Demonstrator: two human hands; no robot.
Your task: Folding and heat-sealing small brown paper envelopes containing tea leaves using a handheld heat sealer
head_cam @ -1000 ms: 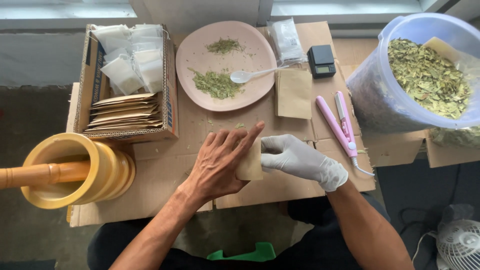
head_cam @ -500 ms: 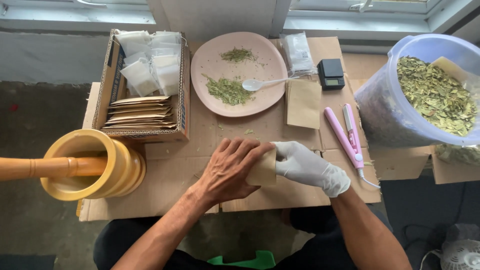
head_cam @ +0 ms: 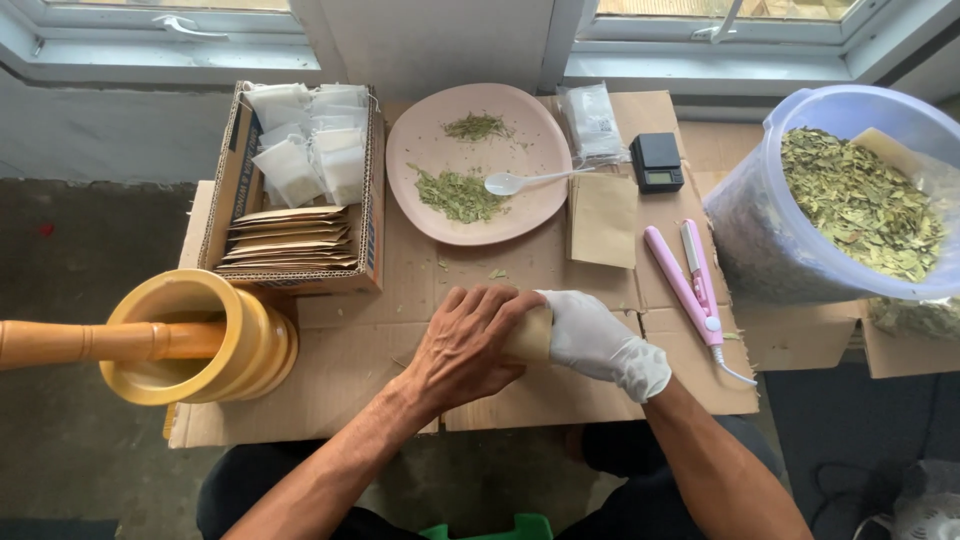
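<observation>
Down at the lower centre of the frame, both hands are meeting over a small brown paper pouch (head_cam: pixel 530 333) that is lying on the flattened cardboard surface (head_cam: pixel 330 370). The bare left hand (head_cam: pixel 465 345) is lying palm-down, its fingers pressed close together and curling over the pouch's left end. The right hand (head_cam: pixel 600 342), in a white glove, is gripping the pouch from the right, fingers bunched around it; only a narrow strip of the pouch is showing between the two hands.

Just above them, at centre, a pink plate (head_cam: pixel 430 130) is carrying two small heaps of dried green leaves (head_cam: pixel 458 194) and a white spoon (head_cam: pixel 520 181). Right of the plate, a flat brown envelope (head_cam: pixel 603 220) is lying beside a small black scale (head_cam: pixel 657 162) and a pink sealing tool (head_cam: pixel 685 280). At the far right, a clear tub (head_cam: pixel 745 240) is holding more dried leaves. At upper left, a cardboard box (head_cam: pixel 235 170) is holding white sachets and stacked brown envelopes; at lower left a yellow mortar (head_cam: pixel 250 345) is standing with a wooden pestle (head_cam: pixel 90 340).
</observation>
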